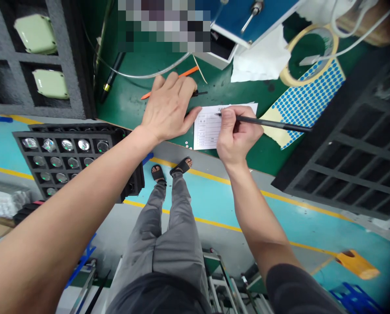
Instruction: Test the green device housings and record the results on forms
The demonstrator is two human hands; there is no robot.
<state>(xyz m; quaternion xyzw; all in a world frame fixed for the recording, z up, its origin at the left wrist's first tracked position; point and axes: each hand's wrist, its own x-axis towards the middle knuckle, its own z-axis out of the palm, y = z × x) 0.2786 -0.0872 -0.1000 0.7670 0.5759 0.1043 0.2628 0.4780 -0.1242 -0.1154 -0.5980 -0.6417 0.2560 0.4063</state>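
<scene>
My right hand (237, 133) is closed round a slim black pen (273, 123), its tip on a small white printed form (209, 131) with a ruled table. The pen's rear end points right. My left hand (168, 104) rests on the green bench left of the form, thumb apart from the bent fingers and its tip at the form's left edge. A small black piece with a thin tip (201, 92) shows by its index finger; whether the fingers touch it I cannot tell. An orange stick (190, 71) passes behind the fingers.
Foam trays with pale green cases (52, 83) stand left, another black foam tray (338, 161) right. A blue-dot sticker sheet (309, 100), tape roll (288, 72), white tissue (260, 56) and black-gold pen (111, 78) lie around. Lower left, a stacked tray holds round parts (66, 145).
</scene>
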